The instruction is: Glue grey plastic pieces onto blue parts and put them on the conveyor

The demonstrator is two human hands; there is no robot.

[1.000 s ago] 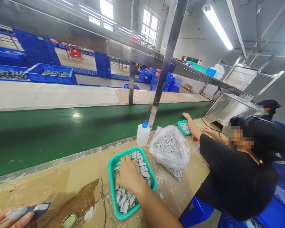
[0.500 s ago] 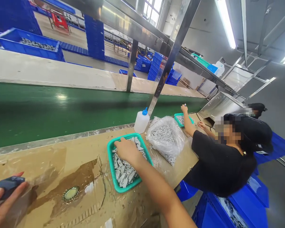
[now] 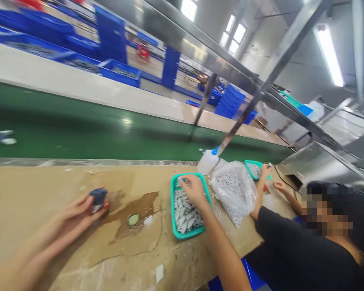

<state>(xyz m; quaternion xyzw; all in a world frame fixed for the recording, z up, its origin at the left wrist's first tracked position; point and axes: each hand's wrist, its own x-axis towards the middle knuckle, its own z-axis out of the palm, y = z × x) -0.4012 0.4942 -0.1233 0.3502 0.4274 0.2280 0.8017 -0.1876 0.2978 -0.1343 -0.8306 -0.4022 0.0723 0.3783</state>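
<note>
My left hand (image 3: 89, 210) grips a small dark blue block-like part (image 3: 98, 197) with a pale lower end, held above the cardboard-covered bench; its exact kind is unclear. My right hand (image 3: 194, 189) is over the far end of a green plastic basket (image 3: 173, 210). Its fingers pinch what looks like a small light-grey piece (image 3: 180, 182), partly blurred. Flat light-grey pieces (image 3: 186, 216) fill the basket. Left of the basket a round, jagged-edged cap-like disc (image 3: 133, 220) lies on a wet brown patch.
A white squeeze bottle (image 3: 208, 161) and a clear bag of grey pieces (image 3: 233, 186) stand beyond the basket. At right, a co-worker (image 3: 309, 238) reaches toward another green basket (image 3: 252, 169). A green conveyor belt (image 3: 109, 129) runs behind the bench, with a blurred item (image 3: 1, 137) on it.
The camera view has swung left, so the bench things appear farther right. More of my left hand and its dark part shows. My right fingers have come closer together at the basket's far end.
</note>
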